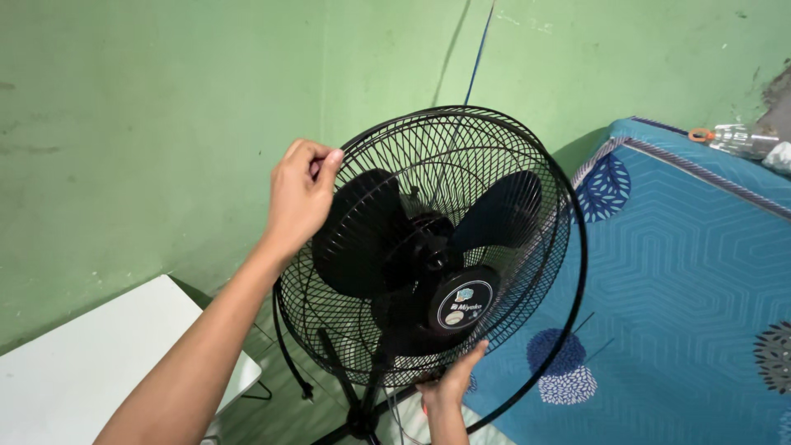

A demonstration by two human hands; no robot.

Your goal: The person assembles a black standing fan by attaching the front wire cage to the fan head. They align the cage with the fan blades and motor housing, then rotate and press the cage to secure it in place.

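Head view: a black standing fan [428, 247] is seen at the centre of the frame, its round wire guard tilted so that the face is turned toward the lower right, where a blue patterned mattress [684, 272] is leaned against the green wall [148, 124]. The guard's upper-left rim is pinched by the left hand [298, 198], whose fingers are curled closed around the wire, thumb and forefinger meeting at the top edge. The lower rim, at bottom centre of the frame, is cupped from beneath by the right hand [451, 381], its fingers half open and spread against the mesh just under the round centre badge [463, 303]. The fan is thus held across a diagonal running from upper left to lower right, with the three blades [354, 235] lying between the two hands. The left hand is set higher and farther out on the rim; the right is nearer the hub. A white tabletop [91, 363] is seen at lower left, and a clear plastic bottle [737, 140] is laid atop the mattress at upper right.
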